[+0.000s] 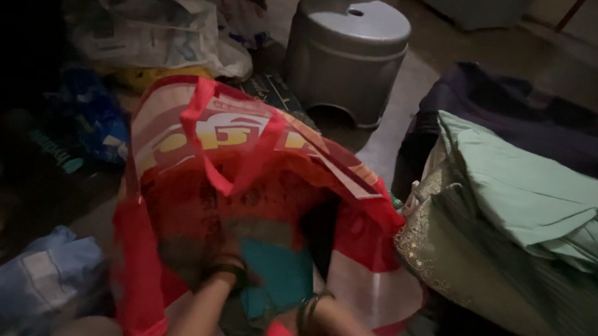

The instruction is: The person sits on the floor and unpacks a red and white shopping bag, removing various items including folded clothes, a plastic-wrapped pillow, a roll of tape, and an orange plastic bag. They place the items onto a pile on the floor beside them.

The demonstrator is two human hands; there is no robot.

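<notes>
Both forearms reached down into a big red bag (234,182) that stood open on the floor — a thin, crinkly woven-plastic sack with yellow and white print and flat red strap handles. The left hand (226,260) was sunk inside the bag's mouth, its wrist ringed by dark bangles, and it lay against a folded teal cloth (283,276) that sat in the bottom of the bag, on top of duller fabric. How far its fingers were curled, I could not tell in the dim light. The right hand (308,316) came in from the other side, also bangled; it was hidden behind the teal cloth and the bag's rim, so its grip could not be made out either, though it was right up against the cloth.

Just to the right of the bag lay a soft heap of folded clothes (543,228) — a smooth pale green piece on top, a striped olive one with a gold lacy border beneath, and dark navy fabric behind. Beyond the bag stood a round grey plastic stool (347,49) with a small hole in its flat top. To the left were crumpled clear plastic bags (146,27), a blue packet (89,117) and a pale blue bundle (41,280) near the left elbow
</notes>
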